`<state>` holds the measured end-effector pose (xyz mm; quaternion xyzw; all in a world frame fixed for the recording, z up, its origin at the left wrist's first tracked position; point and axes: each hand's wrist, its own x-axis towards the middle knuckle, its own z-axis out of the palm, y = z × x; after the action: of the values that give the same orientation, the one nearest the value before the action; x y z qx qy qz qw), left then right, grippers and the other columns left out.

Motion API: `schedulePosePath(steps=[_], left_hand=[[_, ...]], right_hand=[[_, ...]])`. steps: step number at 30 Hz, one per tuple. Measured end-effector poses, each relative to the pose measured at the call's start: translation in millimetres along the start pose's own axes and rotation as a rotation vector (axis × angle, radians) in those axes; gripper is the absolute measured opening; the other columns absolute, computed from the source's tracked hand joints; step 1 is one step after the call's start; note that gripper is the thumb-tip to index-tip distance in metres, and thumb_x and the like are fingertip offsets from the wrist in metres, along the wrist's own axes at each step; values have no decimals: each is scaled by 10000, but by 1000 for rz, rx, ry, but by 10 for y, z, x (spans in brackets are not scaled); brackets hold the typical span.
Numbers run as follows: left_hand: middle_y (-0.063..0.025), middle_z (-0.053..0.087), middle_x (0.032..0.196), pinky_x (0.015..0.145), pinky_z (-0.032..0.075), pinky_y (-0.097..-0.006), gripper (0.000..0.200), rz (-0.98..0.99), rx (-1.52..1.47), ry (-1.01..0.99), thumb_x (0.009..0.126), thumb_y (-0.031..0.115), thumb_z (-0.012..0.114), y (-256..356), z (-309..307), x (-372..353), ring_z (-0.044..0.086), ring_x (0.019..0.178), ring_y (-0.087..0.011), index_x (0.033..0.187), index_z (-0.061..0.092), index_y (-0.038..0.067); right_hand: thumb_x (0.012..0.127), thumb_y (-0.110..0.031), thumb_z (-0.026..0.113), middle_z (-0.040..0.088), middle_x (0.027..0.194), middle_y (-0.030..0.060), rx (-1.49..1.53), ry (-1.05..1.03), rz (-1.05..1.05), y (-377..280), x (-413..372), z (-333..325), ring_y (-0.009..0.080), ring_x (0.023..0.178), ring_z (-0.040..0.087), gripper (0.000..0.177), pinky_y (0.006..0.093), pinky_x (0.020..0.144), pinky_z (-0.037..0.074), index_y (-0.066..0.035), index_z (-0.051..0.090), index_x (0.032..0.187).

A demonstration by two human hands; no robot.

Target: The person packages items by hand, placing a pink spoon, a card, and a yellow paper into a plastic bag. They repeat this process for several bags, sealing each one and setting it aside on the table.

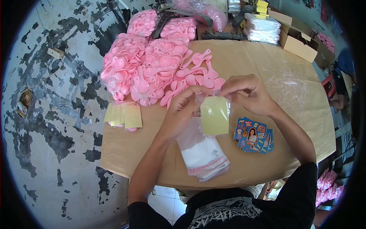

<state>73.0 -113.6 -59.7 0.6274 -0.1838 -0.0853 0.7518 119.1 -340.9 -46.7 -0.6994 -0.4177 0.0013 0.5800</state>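
Between my two hands hangs a clear plastic bag with a yellow card (214, 116) in it. My left hand (186, 107) is closed on the bag's upper left edge. At the upper right corner, my right hand (248, 92) pinches the bag's opening. Under the card and my left hand lies a stack of clear plastic bags (204, 154), partly covered. Right of it sits a small pile of printed blue cards (254, 135). Loose pink spoons (196, 78) lie just beyond my hands.
Bulging bags of pink spoons (152, 63) fill the table's far left. Packed bags with yellow cards (124, 115) lie at the left edge. Thin clear plastic strips (288, 84) are scattered at right. An open cardboard box (299, 44) and stacked clear packs (262, 28) stand behind. Another person sits far right.
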Motion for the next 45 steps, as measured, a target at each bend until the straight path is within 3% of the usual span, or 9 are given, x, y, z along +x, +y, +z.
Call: schedulePosePath(steps=[2,7,14,17,20,28,33,41,45], left_hand=[[-2,598,1075,774,504,-267,185,16,70,-53,992,153,481,24,-46,-10,577,965,-83,1089,597,48],[-9,569,1034,837,470,-276,171,83,243,-149,991,122,432,42,-109,-30,542,986,-94,1039,574,40],[14,529,888,708,484,-225,157,131,294,-82,871,12,649,-110,-94,5,560,836,-50,920,504,49],[8,534,888,693,516,-229,262,69,231,-72,821,-48,694,-138,-65,14,600,847,-77,933,481,53],[-12,548,920,690,532,-231,317,64,329,-54,798,-70,707,-53,-83,-12,625,871,-96,966,470,57],[-81,589,1051,727,528,-271,510,-8,622,304,818,7,702,741,-1074,-653,626,933,-163,1273,476,46],[-102,621,985,684,513,-296,419,-332,869,538,763,78,770,561,-1809,-841,621,860,-163,1124,569,12],[-138,643,947,750,500,-345,472,-44,1293,684,679,175,823,363,-1727,-691,626,864,-239,1080,633,15],[-155,664,956,777,504,-358,398,-266,1236,520,717,138,774,338,-1721,-747,646,898,-279,1071,645,8]], right_hand=[[741,97,552,713,849,48,-250,-105,-231,-25,24,-76,163,801,608,353,309,720,497,-69,738,990],[713,91,570,707,841,61,-284,-157,-181,-32,6,-138,210,798,603,319,331,736,493,-78,744,919],[727,76,571,685,828,59,-458,-164,-249,42,22,-204,193,799,619,224,321,710,496,-48,669,886],[773,66,566,668,856,45,-74,33,58,5,-12,-117,161,793,624,307,290,680,487,-68,584,1049],[824,42,552,653,876,32,-319,-62,268,-237,0,26,115,778,608,387,254,652,465,-86,495,1185],[842,22,553,648,851,28,-276,12,221,-110,-4,-16,73,736,572,318,226,613,430,-64,515,1146],[853,20,550,654,827,32,-319,-21,189,-88,3,107,73,714,569,254,226,596,424,-48,553,1098],[875,-158,631,670,807,107,-492,-234,281,-322,-28,454,186,694,626,246,309,633,489,-8,624,1070],[844,-258,689,669,801,131,-625,-297,347,-315,-140,635,238,709,645,306,349,656,503,0,649,1002]])
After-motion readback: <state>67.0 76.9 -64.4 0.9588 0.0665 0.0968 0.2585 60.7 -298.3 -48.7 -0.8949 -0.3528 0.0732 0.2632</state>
